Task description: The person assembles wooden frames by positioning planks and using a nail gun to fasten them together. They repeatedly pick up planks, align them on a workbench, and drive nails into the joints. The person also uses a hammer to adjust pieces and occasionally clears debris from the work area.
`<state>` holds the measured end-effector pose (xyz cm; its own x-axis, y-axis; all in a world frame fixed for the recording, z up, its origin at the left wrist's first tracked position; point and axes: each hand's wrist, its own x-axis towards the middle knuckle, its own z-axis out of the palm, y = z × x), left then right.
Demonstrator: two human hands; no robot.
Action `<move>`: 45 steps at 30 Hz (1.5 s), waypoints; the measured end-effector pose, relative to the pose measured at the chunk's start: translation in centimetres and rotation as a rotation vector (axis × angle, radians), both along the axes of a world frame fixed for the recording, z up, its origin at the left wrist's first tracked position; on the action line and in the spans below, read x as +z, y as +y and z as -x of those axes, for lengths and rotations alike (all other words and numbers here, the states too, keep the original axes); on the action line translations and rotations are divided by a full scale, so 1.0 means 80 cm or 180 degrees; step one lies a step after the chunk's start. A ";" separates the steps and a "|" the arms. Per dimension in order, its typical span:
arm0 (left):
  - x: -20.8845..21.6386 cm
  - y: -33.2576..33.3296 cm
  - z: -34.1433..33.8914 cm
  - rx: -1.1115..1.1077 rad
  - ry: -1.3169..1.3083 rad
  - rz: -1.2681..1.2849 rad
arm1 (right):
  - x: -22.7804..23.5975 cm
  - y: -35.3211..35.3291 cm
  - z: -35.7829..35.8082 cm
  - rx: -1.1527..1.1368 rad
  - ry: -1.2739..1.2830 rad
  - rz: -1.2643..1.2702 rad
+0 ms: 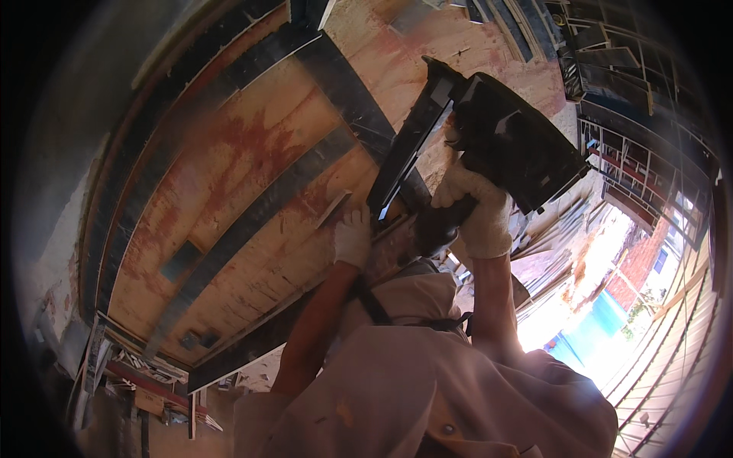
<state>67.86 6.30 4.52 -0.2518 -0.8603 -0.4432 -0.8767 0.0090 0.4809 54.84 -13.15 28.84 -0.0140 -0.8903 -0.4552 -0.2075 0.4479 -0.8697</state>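
Note:
My right hand (477, 206), in a pale work glove, is closed round the grip of a large black nail gun (519, 141). The tool is raised at a tilt, its long magazine (405, 156) slanting down toward the workpiece. My left hand (353, 238), also gloved, lies with fingers stretched out at the near edge of a big wooden panel (221, 164). A small wood offcut (334, 208) is right beside its fingertips; whether they touch it is unclear. Dark wooden strips (256, 217) run along and across the panel. The gun's nose is partly hidden near the panel's edge.
A dark square block (181, 260) lies on the panel at left. Stacked boards and scrap wood (156, 366) are at the lower left. Racks of timber (622, 153) stand at right, near a bright opening with a blue sheet (592, 328). More planks lie on the floor behind the gun.

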 end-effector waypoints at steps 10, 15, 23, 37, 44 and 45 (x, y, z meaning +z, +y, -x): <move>0.066 -0.136 -0.123 0.3012 0.1550 -0.0076 | -0.012 -0.022 0.009 -0.0262 -0.0801 -0.0177; 0.086 -0.279 -0.151 0.3016 0.2472 0.1015 | -0.028 -0.032 -0.007 -0.0911 -0.2114 -0.0843; 0.085 -0.422 -0.149 0.2410 0.2110 0.1285 | -0.087 -0.037 -0.036 -0.1146 -0.2691 -0.1214; 0.064 -0.473 -0.154 0.2154 0.1551 0.1019 | -0.142 -0.043 -0.078 -0.1738 -0.2809 -0.1880; 0.090 -0.476 -0.136 0.1890 0.0693 0.1283 | -0.158 -0.046 -0.082 -0.1889 -0.2742 -0.1789; 0.094 -0.477 -0.131 0.1811 0.0403 0.1467 | -0.158 -0.049 -0.083 -0.1912 -0.2699 -0.1831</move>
<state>78.30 -31.89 12.01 0.2631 -0.9648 -0.0030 -0.7442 -0.2049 0.6358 61.52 -17.10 16.21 0.1390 -0.5057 -0.8514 0.7143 0.6467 -0.2675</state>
